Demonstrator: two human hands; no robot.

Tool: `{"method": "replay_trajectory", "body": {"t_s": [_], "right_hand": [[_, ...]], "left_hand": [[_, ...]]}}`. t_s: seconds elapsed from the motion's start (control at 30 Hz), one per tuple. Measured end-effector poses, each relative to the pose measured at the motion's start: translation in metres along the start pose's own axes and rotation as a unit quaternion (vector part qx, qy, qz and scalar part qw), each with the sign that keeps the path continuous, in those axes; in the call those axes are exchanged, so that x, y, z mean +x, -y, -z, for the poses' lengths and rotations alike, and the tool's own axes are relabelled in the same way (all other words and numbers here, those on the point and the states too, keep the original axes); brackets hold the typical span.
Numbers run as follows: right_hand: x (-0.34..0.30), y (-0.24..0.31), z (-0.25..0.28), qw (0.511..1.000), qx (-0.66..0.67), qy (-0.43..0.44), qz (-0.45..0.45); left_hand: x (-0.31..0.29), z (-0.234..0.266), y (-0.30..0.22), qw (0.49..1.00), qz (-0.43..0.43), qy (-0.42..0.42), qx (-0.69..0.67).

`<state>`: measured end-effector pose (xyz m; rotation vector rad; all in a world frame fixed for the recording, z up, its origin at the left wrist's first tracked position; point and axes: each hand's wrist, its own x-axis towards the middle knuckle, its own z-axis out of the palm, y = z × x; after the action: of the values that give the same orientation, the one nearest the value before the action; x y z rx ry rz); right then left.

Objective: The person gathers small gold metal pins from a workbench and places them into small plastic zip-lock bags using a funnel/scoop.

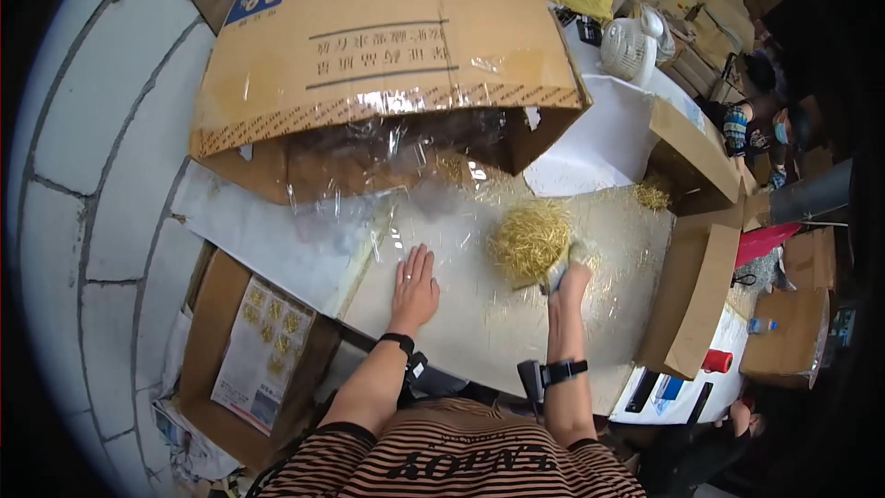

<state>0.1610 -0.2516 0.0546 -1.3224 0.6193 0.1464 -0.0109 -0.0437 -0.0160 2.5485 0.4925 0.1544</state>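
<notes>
Gold bits (pixel 530 238) are being kept in one round heap on the table (pixel 461 318), in front of the body and a little to the right. The heap is being touched at its near right side by the right hand (pixel 574 278); whether its fingers are being clamped on the bits or on some small thing cannot be told, since the grip is being partly hidden. The left hand (pixel 417 295) is being rested flat, palm down, well apart from the heap, with nothing being gripped; maybe the body is being propped up by it. Behind, a big box (pixel 387 51) is being set with its open side facing the person, perhaps so the inside can be reached, and clear plastic (pixel 396 152) is being shown in its mouth. Card walls (pixel 691 304) are being stood along the right side, likely so loose bits are being stopped from falling off. Near the back wall, a small heap (pixel 652 196) is being seen.
</notes>
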Motion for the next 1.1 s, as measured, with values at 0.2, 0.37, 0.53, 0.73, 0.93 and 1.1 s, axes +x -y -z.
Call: {"method": "replay_trajectory", "body": {"t_s": [0.2,0.37,0.53,0.73,0.93,1.1], "right_hand": [[-0.014,-0.019,0.014,0.952,0.229,0.065,-0.191],[0.016,-0.005,0.050,0.944,0.263,0.058,-0.191],[0.007,0.026,0.075,0.917,0.376,0.038,-0.127],[0.031,0.035,0.107,0.928,0.367,0.054,-0.011],[0.052,0.047,0.131,0.944,0.321,-0.082,0.010],[0.062,0.058,0.139,0.935,0.336,-0.102,0.054]], "left_hand": [[-0.012,-0.009,0.005,1.000,0.011,0.006,0.015],[-0.011,-0.011,-0.001,1.000,0.003,0.015,0.018],[-0.013,-0.010,-0.002,1.000,0.002,0.005,0.022],[-0.010,-0.009,-0.001,0.999,-0.001,0.009,0.037],[-0.006,-0.008,-0.006,0.999,0.000,0.024,0.048],[-0.007,-0.009,-0.004,0.998,-0.003,0.013,0.053]]}}
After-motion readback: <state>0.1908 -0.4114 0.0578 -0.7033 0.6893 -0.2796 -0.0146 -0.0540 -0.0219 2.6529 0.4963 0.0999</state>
